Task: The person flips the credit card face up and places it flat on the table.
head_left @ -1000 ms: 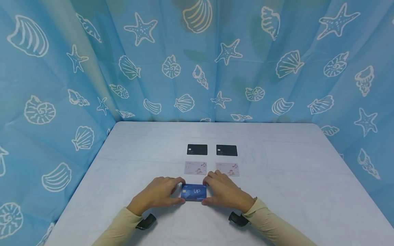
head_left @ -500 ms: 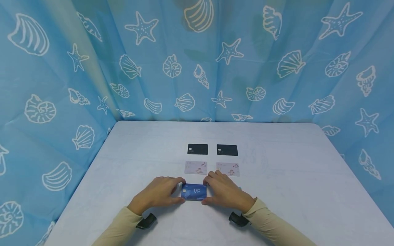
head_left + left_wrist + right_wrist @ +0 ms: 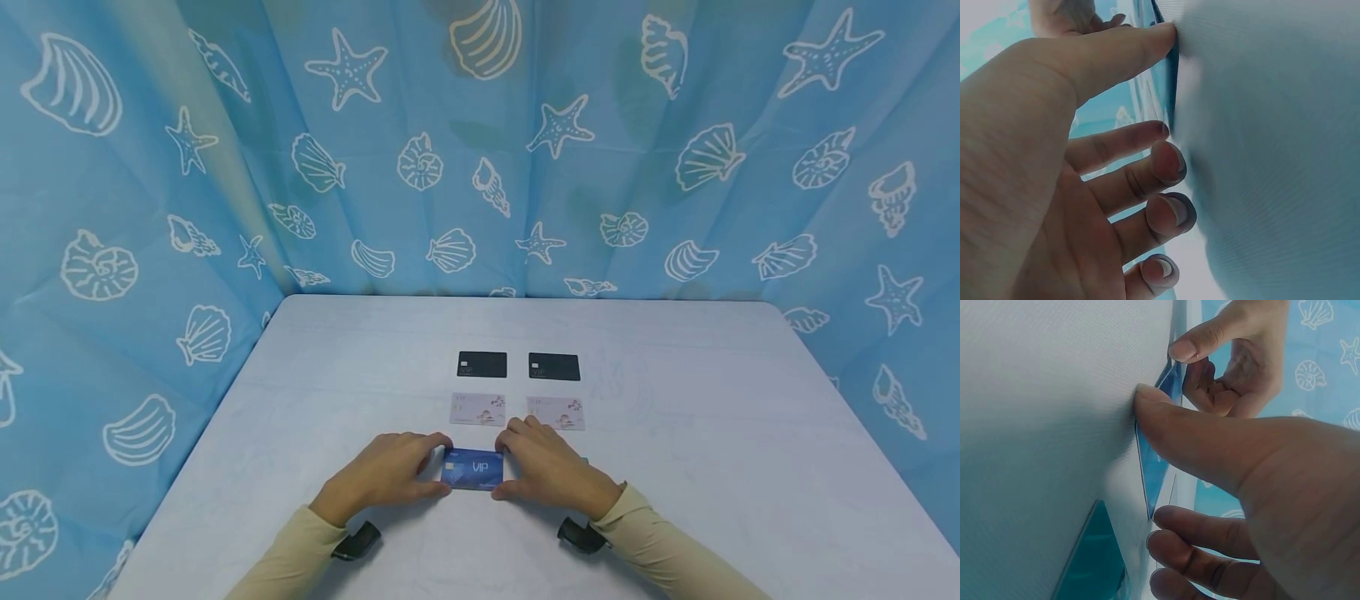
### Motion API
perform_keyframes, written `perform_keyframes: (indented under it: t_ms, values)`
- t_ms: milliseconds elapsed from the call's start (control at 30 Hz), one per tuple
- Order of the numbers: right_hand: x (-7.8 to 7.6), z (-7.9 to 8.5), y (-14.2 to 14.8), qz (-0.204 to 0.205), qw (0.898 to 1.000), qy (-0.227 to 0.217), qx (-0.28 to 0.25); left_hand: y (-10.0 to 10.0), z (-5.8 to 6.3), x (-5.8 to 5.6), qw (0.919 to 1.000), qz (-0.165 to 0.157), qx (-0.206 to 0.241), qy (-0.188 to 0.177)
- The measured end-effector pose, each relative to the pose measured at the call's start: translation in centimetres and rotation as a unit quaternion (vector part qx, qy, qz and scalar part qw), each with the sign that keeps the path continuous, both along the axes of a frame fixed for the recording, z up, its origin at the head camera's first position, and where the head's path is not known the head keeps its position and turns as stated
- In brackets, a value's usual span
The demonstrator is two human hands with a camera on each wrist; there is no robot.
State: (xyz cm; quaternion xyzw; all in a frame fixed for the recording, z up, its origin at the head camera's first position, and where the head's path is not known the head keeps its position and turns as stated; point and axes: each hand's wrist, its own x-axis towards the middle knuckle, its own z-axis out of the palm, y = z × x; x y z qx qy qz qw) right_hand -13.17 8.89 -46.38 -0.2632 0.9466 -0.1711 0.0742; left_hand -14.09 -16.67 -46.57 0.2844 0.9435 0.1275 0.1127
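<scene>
A blue card (image 3: 472,469) printed "VIP" lies on the white table between the two hands. At its left end, my left hand (image 3: 384,469) holds it with the thumb at the near corner and a fingertip at the far corner. My right hand (image 3: 546,468) holds the right end the same way, thumb near and finger far. The right wrist view shows a second blue-teal card (image 3: 1094,562) on the table below the right hand; in the head view that hand hides nearly all of it.
Behind the hands lie two pale floral cards, a left one (image 3: 477,408) and a right one (image 3: 564,413). Farther back are two black cards, one left (image 3: 482,364) and one right (image 3: 554,367). A blue shell-patterned curtain (image 3: 495,133) borders the table (image 3: 337,367).
</scene>
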Motion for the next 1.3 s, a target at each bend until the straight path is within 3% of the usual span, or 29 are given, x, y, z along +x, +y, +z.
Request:
perform_keyframes:
  t_ms: [667,900,1300]
  values:
    - [-0.5,0.6,0.6,-0.006,1.0,0.013,-0.021,0.2,0.4,-0.7,1.0,0.002,0.006,0.0]
    - [-1.3,2.0,1.8,-0.047,0.996,0.006,-0.077,0.9,1.8,-1.6,0.999,0.0,0.017,0.042]
    - [-1.5,4.0,5.3,-0.078,0.983,0.08,-0.147,3.8,4.2,-2.1,0.9931,0.004,0.049,0.107]
